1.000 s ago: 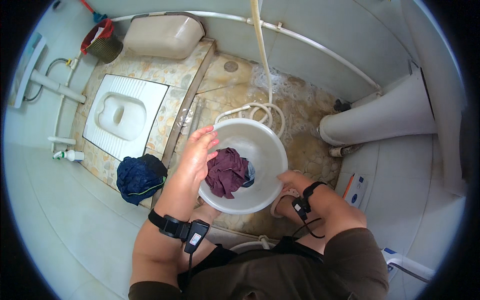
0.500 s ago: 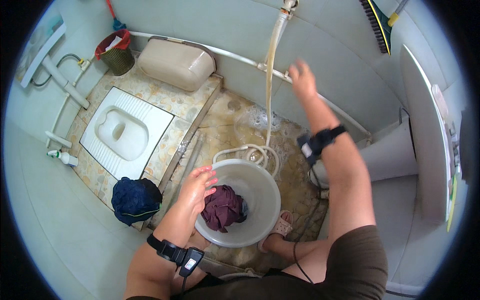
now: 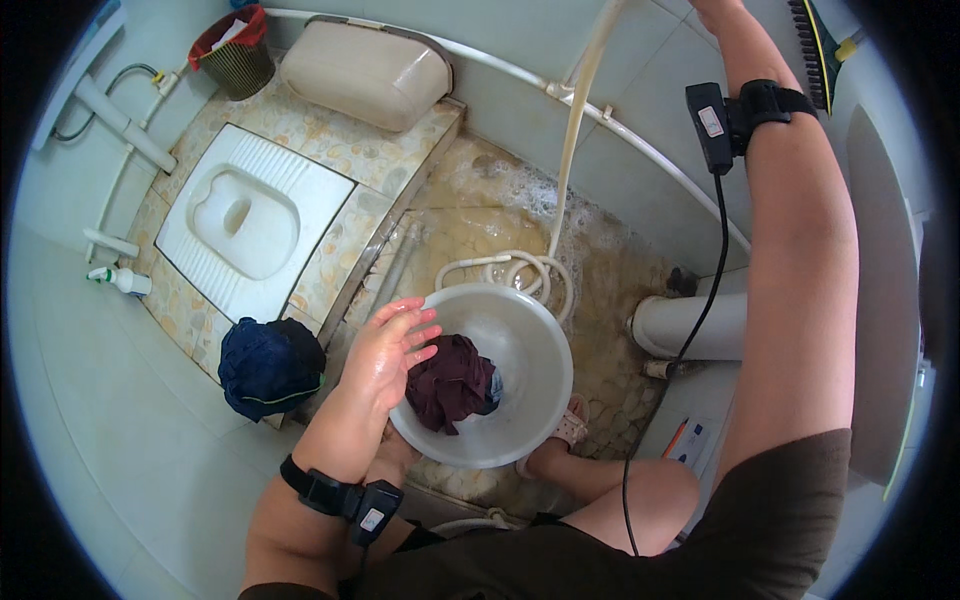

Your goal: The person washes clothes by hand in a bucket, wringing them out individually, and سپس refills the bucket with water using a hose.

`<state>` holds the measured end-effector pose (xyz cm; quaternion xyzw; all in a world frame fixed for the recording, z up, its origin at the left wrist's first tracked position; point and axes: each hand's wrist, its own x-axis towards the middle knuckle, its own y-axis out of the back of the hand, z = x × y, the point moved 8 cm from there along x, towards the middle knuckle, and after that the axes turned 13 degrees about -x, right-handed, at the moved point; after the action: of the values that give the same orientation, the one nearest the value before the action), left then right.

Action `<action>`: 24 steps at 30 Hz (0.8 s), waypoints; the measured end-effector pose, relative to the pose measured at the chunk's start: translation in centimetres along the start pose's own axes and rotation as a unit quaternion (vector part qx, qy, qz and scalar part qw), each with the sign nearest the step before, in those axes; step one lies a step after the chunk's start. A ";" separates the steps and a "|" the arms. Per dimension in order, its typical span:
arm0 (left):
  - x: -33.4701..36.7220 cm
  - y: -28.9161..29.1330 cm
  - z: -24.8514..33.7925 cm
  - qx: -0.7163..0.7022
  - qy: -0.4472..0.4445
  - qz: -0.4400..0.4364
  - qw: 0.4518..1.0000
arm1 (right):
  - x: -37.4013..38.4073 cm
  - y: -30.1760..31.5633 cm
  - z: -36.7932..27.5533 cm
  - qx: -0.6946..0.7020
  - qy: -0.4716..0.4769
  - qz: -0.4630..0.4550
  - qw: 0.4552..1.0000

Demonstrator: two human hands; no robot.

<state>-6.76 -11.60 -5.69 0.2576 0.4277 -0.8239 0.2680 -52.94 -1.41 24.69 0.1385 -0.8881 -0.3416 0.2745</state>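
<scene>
My left hand [image 3: 385, 350] hovers over the left rim of a pale grey plastic basin [image 3: 535, 370], wet, its fingers apart and holding nothing. In the basin lies a crumpled maroon garment [image 3: 452, 385] with a bit of blue-grey cloth [image 3: 491, 392] beside it. My right arm stretches far up and forward. Only part of my right hand [image 3: 718, 10] shows at the top edge, right of a cream hose [image 3: 575, 130]; its fingers are cut off by the frame. The hose runs down the wall and coils on the floor behind the basin.
A squat toilet [image 3: 243, 215] is set in a raised tiled step at left, with dark blue cloth [image 3: 270, 368] bundled at its near edge. A bin [image 3: 235, 60] and a spray bottle [image 3: 122, 281] stand farther left. Foamy water wets the floor [image 3: 490, 180]. A brush [image 3: 815, 55] hangs at upper right.
My right hand has moved up and right, nearly out of view. The view has shifted, and my left hand stays over the basin's rim.
</scene>
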 end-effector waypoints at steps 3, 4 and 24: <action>0.0 -0.6 -0.5 -0.008 0.009 -0.018 1.000 | -1.0 0.7 0.5 0.146 0.013 -0.031 0.989; -0.2 -0.5 -0.5 -0.003 0.010 -0.011 1.000 | -1.9 0.7 0.6 0.165 0.024 -0.032 0.985; -1.4 0.6 0.6 -0.026 0.002 0.044 0.999 | -53.1 -26.0 24.1 -0.005 -0.532 -0.479 0.699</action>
<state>-5.46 -12.08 -4.87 0.2706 0.4379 -0.7995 0.3097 -22.36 15.49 -28.76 0.3392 -0.6983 -0.4481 -0.4434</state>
